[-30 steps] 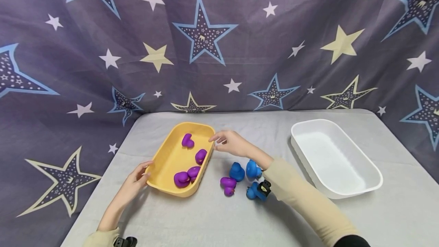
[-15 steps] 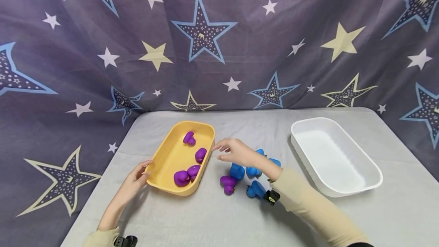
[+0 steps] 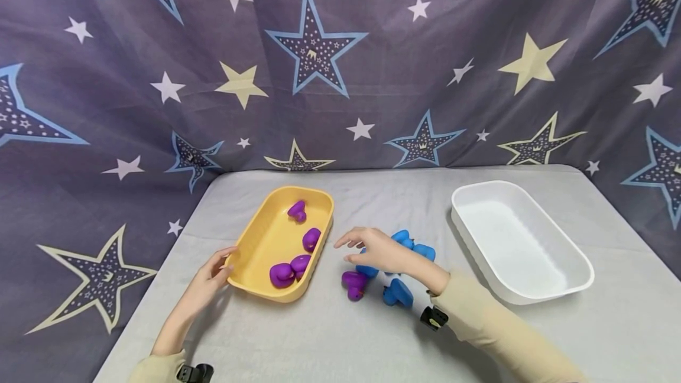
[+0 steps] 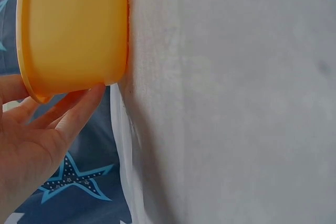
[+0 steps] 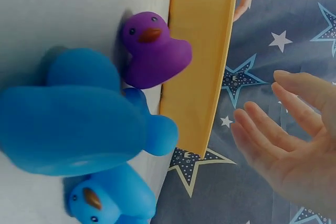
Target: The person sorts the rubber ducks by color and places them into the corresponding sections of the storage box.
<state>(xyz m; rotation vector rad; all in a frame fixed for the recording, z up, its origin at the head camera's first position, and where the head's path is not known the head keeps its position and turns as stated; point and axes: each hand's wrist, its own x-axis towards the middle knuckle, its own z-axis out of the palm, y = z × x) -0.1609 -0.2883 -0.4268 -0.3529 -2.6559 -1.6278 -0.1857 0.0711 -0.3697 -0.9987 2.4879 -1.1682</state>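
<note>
At the left in the head view my left hand [image 3: 210,276] grips the near left end of a yellow plastic tub [image 3: 258,247]; the left wrist view shows its thumb at the rim and fingers against the wall [image 4: 73,35]. Several purple rubber ducks [image 3: 282,275] lie inside the tub. My right hand [image 3: 378,250] hovers right of the tub, fingers loosely extended and holding nothing. Below it on the table are several blue rubber ducks [image 3: 398,293], one partly hidden by the hand, and one purple duck [image 5: 157,59].
A white plastic tub [image 3: 513,247] stands at the right of the table, which has a pale grey cloth [image 3: 298,341]. Behind it hangs a dark curtain [image 3: 372,75] printed with stars.
My right hand has drawn back from the yellow tub's right rim, toward the right and nearer me, over the blue ducks. The farthest purple duck in the tub has rolled. The left hand stays put.
</note>
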